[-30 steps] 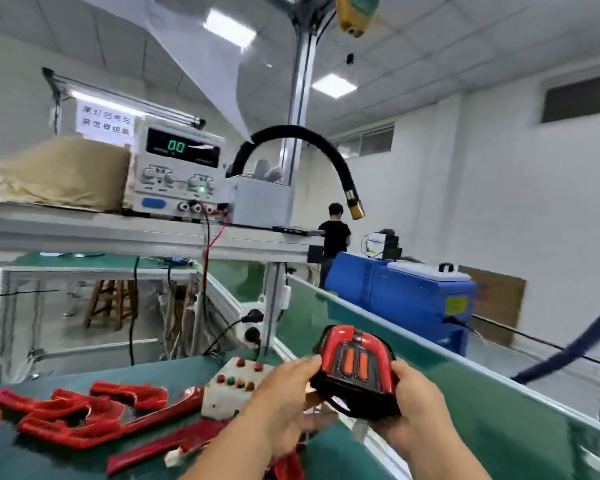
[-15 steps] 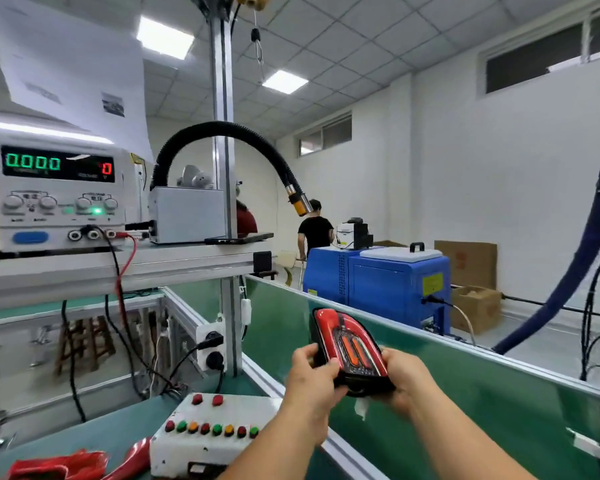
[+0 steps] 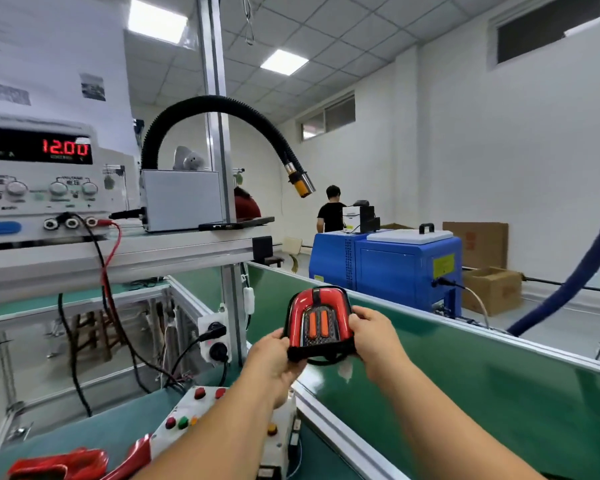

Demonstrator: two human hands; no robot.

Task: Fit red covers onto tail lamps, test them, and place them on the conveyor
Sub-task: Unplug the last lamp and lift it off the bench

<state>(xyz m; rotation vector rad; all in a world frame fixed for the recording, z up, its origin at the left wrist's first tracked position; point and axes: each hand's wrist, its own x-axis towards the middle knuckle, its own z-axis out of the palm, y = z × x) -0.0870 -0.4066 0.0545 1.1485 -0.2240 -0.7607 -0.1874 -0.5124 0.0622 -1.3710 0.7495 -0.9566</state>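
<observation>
On the near left, my green bench (image 3: pixel 84 441) carries a white button box (image 3: pixel 187 420), with red covers (image 3: pixel 59 464) lying just left of it at the near edge. Above it, the grey shelf (image 3: pixel 153 251) holds the power supply (image 3: pixel 49 188), a white box (image 3: pixel 182 199) to its right and a flat dark device (image 3: pixel 236 224) at the right end. The green conveyor belt (image 3: pixel 465 393) runs along my right. On the far floor stand a blue machine (image 3: pixel 395 268) and a cardboard box (image 3: pixel 492 289).

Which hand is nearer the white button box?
Left. The left hand grips the tail lamp just above the button box; right hand holds the lamp's other side, over the conveyor.
</observation>
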